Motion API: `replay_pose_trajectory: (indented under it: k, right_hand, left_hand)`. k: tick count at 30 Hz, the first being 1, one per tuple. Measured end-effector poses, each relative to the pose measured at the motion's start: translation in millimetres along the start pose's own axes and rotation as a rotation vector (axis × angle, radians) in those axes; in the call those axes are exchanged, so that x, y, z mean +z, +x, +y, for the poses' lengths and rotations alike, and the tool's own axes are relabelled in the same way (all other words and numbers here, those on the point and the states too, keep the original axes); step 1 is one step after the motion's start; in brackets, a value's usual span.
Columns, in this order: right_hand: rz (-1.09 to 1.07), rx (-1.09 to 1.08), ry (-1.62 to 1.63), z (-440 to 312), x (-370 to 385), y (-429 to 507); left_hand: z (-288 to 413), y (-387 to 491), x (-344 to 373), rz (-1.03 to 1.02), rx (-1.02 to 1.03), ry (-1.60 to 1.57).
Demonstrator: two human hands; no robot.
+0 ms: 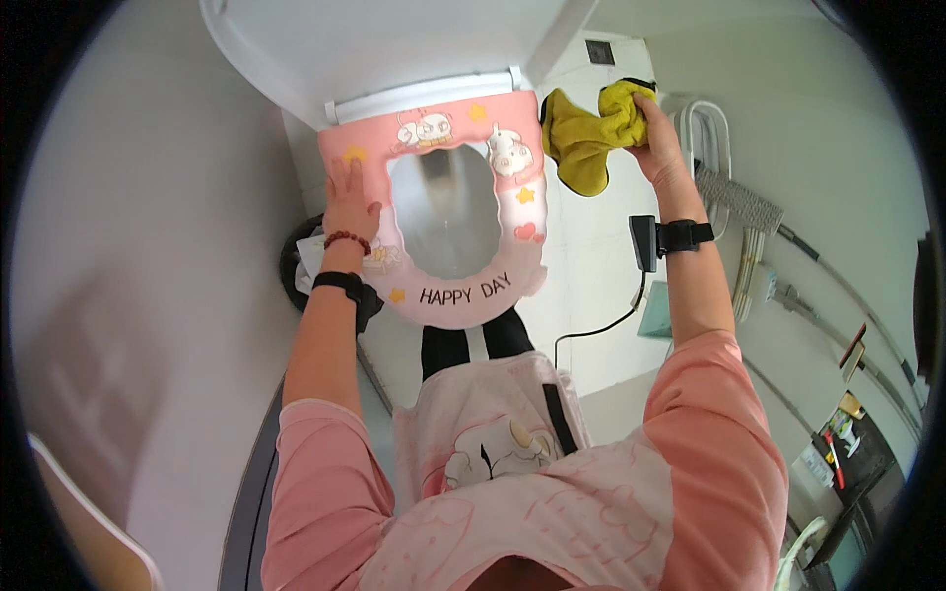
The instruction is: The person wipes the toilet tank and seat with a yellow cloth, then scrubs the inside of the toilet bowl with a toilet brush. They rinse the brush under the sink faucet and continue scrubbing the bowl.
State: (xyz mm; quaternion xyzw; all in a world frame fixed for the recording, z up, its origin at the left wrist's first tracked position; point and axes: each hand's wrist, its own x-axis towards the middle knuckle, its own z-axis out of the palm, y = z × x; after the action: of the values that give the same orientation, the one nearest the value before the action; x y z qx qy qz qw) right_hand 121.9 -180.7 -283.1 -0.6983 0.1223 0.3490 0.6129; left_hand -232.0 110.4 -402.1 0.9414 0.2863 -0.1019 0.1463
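A pink padded toilet seat cover (465,301) with cartoon animals, stars and lettering lies on the toilet in front of me. Through its wavy-edged opening the toilet bowl (451,214) shows. My left hand (349,203) rests flat on the cover's left side, fingers spread towards the back. Off to the right, my right hand (654,140) grips a crumpled yellow cloth (584,140) with dark edging. The cloth's loose end hangs beside the cover's right back corner. Behind the cover, the white toilet lid (399,37) stands raised on its hinge (425,96).
A black waste bin (292,273) with white paper sits left of the toilet, against the wall (148,221). Mops with long handles (842,273) lean along the right wall. A floor drain (600,52) lies at the back right. A cable (591,332) hangs from my right wrist device.
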Motion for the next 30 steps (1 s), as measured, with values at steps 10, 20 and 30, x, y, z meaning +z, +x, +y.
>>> replay_pose_trajectory:
  k: [10, 20, 30]
  right_hand:
    - [0.122, 0.095, 0.068, 95, -69, -111]
    - [0.152, 0.144, 0.174, 125, -115, -181]
    - [0.194, 0.174, 0.177, 138, -136, -196]
  left_hand:
    - [30, -159, 58, 0.171, -1.036, -1.155]
    - [95, -187, 86, -0.248, -1.549, -1.832]
    - [87, -205, 69, -0.372, -1.511, -1.592]
